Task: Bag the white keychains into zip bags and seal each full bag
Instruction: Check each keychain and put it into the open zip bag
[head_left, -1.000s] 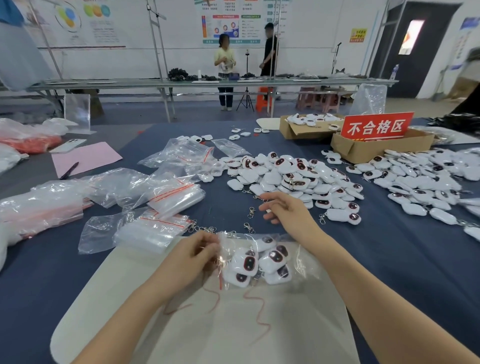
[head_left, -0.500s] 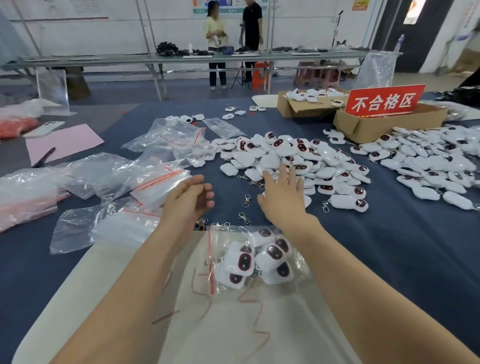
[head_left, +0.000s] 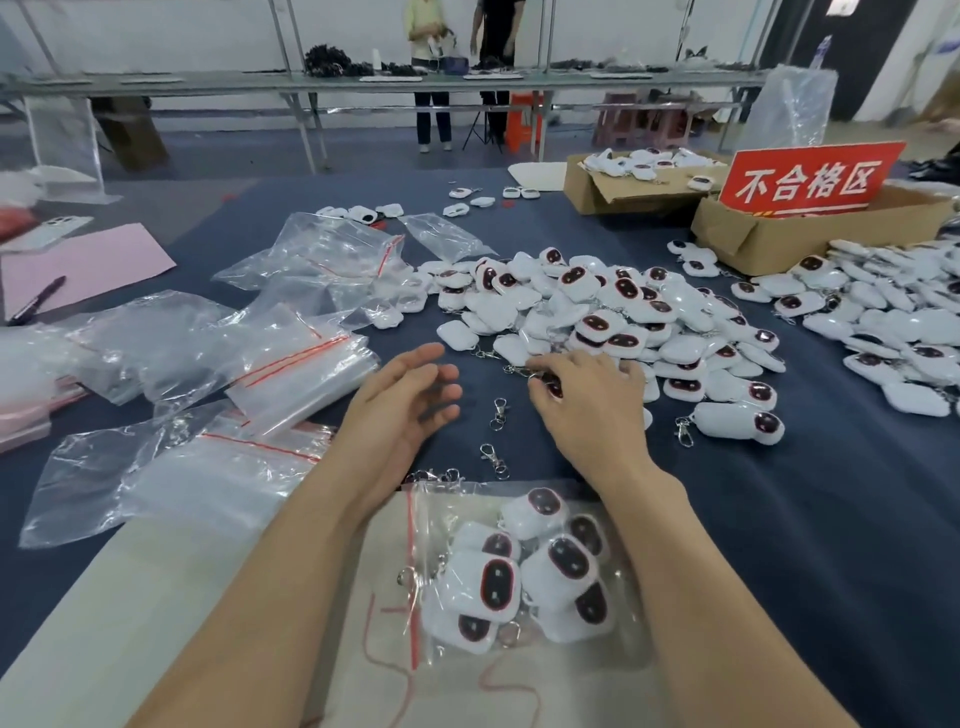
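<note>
hands: left hand (head_left: 410, 402) loose, empty; right hand (head_left: 584, 400) curling onto a keychain (head_left: 553, 387) at pile (head_left: 597, 312) edge | zip bag (head_left: 519, 571) part-filled on tabletop (head_left: 779, 519) between my forearms | I'd pinch one body, free its clip, then steady bag mouth with left

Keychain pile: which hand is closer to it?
Right. The right hand rests on the pile's near edge; the left hand is open beside it, not touching.
</note>
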